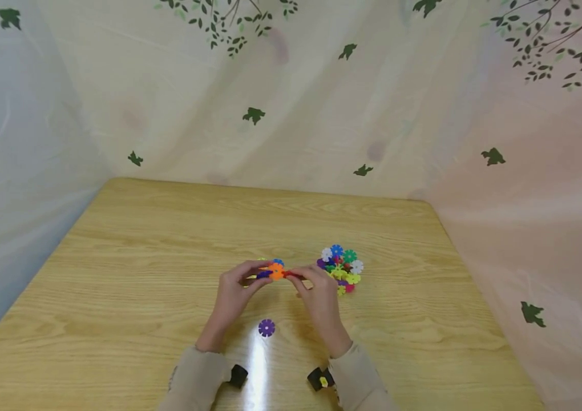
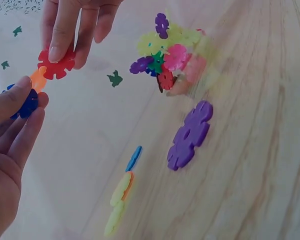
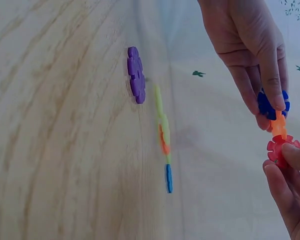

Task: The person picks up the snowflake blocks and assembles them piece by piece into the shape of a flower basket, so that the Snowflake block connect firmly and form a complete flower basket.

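Pinching a dark blue disc [image 2: 25, 105] between thumb and fingers, my left hand [image 1: 233, 288] sits at 8 o'clock of the small joined piece; at 4 o'clock my right hand [image 1: 323, 291] pinches a red disc [image 2: 61, 66] the same way. Both grips are narrow. An orange disc [image 3: 278, 126] bridges the two, touching each, so the three hang together over the table [image 1: 116, 319], well clear of its surface.

Toward 6 o'clock of my hands a purple disc [image 1: 266, 328] lies flat, on its own. Toward 12 o'clock, partly hidden behind my fingers from the head view, lie two yellow discs [image 2: 121, 189], a bit of orange beside them and a lighter blue disc [image 2: 133, 158]. Near my right hand, around 3 o'clock, is a mixed heap of discs [image 1: 339, 273]. A pale cloth [image 1: 193, 142] with green leaf shapes stands beyond the table.
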A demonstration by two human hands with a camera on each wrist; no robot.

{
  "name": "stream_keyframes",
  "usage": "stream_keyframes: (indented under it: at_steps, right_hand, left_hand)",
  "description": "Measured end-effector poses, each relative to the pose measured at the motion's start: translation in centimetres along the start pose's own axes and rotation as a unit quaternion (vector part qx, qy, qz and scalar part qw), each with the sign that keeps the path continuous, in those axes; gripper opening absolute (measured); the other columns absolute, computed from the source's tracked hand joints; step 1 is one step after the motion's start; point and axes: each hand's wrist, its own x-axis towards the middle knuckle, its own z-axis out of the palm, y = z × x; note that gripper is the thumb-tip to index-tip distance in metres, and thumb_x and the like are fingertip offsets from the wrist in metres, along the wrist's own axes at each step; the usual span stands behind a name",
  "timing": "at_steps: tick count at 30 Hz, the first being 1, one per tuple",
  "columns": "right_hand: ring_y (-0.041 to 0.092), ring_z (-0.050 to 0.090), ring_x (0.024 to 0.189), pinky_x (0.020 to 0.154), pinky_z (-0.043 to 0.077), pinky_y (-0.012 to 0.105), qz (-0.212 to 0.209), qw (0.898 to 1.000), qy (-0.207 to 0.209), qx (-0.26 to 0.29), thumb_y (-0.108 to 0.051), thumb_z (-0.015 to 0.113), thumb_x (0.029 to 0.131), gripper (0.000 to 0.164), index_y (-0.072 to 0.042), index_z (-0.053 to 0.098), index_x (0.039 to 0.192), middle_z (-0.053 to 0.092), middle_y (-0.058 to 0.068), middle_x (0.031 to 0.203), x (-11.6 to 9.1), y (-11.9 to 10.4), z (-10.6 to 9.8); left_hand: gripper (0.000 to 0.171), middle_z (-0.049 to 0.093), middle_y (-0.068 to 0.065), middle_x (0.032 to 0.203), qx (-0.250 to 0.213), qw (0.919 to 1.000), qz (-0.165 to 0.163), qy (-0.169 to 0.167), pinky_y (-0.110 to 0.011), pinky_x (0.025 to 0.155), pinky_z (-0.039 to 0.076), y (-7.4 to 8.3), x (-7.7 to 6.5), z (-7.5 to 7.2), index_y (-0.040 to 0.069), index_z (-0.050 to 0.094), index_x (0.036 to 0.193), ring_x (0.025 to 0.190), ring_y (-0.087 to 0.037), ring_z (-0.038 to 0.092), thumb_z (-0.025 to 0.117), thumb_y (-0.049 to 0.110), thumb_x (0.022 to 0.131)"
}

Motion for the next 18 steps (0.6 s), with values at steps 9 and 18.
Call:
stream_keyframes:
  at_steps: [9,18]
  right_hand:
    - [0.018,0.071,0.073,0.058,0.054,0.01,0.013,1.0,-0.004,-0.011,-0.007,0.076,0.081,0.012,-0.005,0.077,0.092,0.073,0.008,0.084,-0.37,-0.34,0.13]
    - [0.015,0.069,0.068,0.059,0.055,0.013,0.022,1.0,-0.005,-0.019,-0.006,0.076,0.079,0.012,-0.004,0.077,0.091,0.073,0.008,0.081,-0.52,-0.6,-0.04]
  left_hand:
    - [0.029,0.072,-0.016,0.102,0.012,0.9983,-0.056,0.002,-0.017,0.074,0.058,0.18,0.09,0.31,0.0,0.072,0.109,0.092,-0.015,0.07,0.074,0.0,0.08]
    - [0.025,0.073,-0.019,0.095,0.045,0.9972,-0.06,-0.006,-0.014,0.069,0.057,0.5,0.17,0.88,-0.004,0.073,0.101,0.083,-0.021,0.069,0.076,-0.001,0.076]
